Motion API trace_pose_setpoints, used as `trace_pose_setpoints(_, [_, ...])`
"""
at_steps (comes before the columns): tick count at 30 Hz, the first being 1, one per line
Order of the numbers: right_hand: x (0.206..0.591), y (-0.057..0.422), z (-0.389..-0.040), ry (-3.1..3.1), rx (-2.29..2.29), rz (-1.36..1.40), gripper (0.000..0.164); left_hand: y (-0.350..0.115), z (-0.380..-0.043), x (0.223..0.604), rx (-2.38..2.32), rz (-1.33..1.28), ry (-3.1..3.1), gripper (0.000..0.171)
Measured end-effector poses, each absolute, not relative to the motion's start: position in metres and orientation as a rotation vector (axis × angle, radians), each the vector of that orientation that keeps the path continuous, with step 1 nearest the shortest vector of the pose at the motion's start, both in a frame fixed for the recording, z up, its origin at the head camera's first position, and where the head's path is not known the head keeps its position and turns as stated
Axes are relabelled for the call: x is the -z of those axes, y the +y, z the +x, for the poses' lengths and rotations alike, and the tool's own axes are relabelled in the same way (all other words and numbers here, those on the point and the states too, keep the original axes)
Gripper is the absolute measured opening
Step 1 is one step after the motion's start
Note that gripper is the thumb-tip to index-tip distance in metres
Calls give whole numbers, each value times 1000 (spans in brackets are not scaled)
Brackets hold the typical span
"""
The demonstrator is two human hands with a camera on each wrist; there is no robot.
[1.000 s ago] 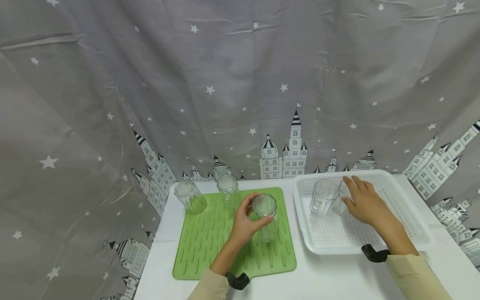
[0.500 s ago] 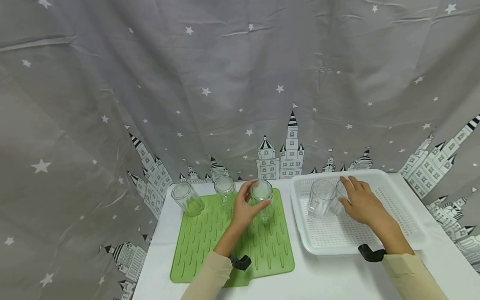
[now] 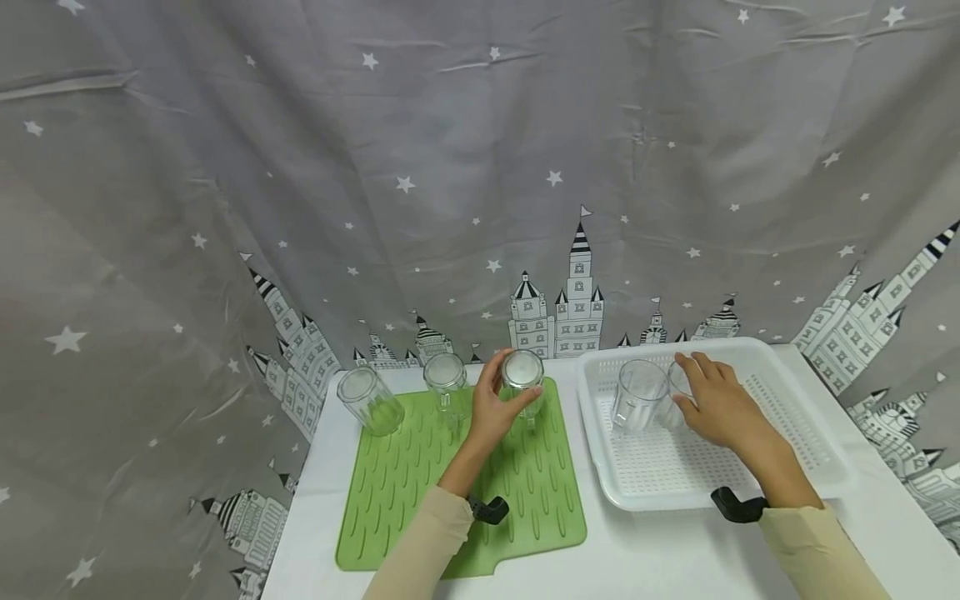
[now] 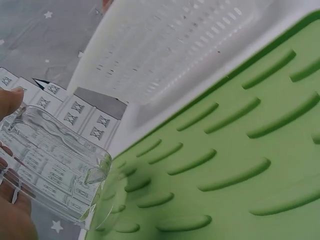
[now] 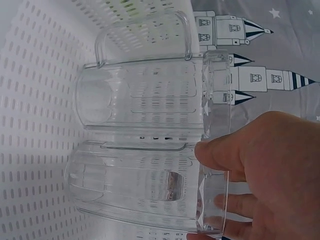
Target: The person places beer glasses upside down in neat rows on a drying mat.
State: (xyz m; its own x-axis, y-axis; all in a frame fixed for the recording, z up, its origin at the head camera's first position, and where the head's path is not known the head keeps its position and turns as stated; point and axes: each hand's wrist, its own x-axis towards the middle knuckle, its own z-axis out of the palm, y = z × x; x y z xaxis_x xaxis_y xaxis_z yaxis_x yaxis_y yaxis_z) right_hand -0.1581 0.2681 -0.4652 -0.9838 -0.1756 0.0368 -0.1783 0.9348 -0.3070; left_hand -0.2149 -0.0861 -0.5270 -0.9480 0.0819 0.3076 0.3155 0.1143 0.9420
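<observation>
My left hand (image 3: 491, 414) grips an upside-down glass mug (image 3: 522, 368) near its base, at the back right of the green drying mat (image 3: 420, 492). In the left wrist view, this mug's rim end overlaps the mat, with the thumb and fingers round the other end. Inside the white basket (image 3: 660, 475), my right hand (image 3: 722, 410) holds a second glass mug (image 5: 130, 185) by its rim, thumb on one side and fingers on the other. That mug stands upright, right beside another upright mug (image 3: 637, 396) whose handle shows in the right wrist view.
Two more upside-down mugs, a middle one (image 3: 446, 375) and a left one (image 3: 371, 402), stand along the mat's back edge. A white table (image 3: 555, 575) bears mat and basket. Behind it hangs a grey curtain (image 3: 450, 125) with stars and castles.
My left hand has moved its mug back across the mat, into line with the other two mugs. The right hand keeps its place at the mug in the basket. The view has shifted slightly.
</observation>
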Motion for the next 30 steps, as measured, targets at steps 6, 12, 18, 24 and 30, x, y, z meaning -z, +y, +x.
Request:
trace_pose_setpoints(6, [466,267,-159,-3073,-485,293,65,-88,-224,546,1899,-397,-2191,77])
trace_pose_setpoints(12, [466,267,-159,-3062,-483,291,64,-88,-227,547,1861,-281,-2294,81])
trace_pose_setpoints(18, [467,268,-158,-3060,-473,288,64,-87,-230,544,1867,-222,-2389,82])
trace_pose_setpoints(24, [467,268,-158,-3049,-467,290,64,-86,-230,543,1903,-207,-2403,79])
trace_pose_setpoints(30, [468,269,-159,-3069,-477,288,65,-86,-229,542,1909,-180,-2393,79])
